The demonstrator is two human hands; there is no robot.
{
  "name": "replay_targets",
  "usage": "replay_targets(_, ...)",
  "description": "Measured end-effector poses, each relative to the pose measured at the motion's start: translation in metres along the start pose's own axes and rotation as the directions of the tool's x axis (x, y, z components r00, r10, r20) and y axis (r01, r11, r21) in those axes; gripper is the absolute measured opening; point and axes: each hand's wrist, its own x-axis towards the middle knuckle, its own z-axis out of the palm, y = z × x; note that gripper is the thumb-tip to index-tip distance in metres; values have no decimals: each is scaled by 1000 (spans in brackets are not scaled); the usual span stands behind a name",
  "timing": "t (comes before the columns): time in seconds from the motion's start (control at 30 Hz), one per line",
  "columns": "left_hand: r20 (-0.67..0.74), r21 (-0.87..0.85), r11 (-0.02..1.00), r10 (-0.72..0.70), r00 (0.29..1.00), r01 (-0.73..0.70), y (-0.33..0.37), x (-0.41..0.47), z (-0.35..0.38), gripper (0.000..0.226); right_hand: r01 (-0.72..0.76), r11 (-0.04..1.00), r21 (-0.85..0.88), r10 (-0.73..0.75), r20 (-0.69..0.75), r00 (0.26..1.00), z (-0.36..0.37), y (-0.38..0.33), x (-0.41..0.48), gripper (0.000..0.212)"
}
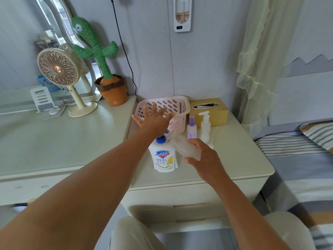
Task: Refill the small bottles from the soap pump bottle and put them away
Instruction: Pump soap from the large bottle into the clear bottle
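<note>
Right hand (203, 157) grips small clear bottle (182, 147), long axis slanting up-left, mouth just beside the head of soap pump bottle (164, 157), mid-bench toward left edge. Left hand (155, 120) splayed, holding nothing (nearer the pump), in front of pink basket (180, 100).

The soap pump bottle (164, 159) stands upright on the pale tabletop (234, 159). Just right of it, the right hand (205, 157) grips a clear small bottle (182, 147), tilted with its upper end by the blue pump head. Behind the soap bottle the left hand (153, 120) spreads straight fingers (154, 108) before a pink basket (178, 123). Behind and right stand a purple spray bottle (191, 129) and a white pump bottle (205, 127).
</note>
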Motion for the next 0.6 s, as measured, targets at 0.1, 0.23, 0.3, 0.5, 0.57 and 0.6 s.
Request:
replay_targets(0.1,20,49,998,38,999,-39,0,-5,2,47,-9,1000,-2,9,2,1000,1,2,0,51)
replay_targets(0.23,49,108,991,77,996,-82,-2,-6,8,45,-29,1000,-3,29,23,999,4,5,-1,52)
replay_targets(0.3,44,92,994,58,997,-62,-1,-6,5,45,-26,1000,-10,26,22,999,3,4,-1,52)
replay_targets(0.5,-1,10,1000,8,1000,-8,-1,6,3,55,-6,1000,-9,6,6,1000,-2,0,2,52)
replay_targets(0.57,-6,6,1000,9,1000,-9,-1,4,3,54,-5,1000,-12,5,7,1000,-1,1,1,51)
replay_targets(0.6,-9,16,1000,18,1000,-18,-1,2,3,52,-7,1000,-13,7,6,1000,0,1,1,51)
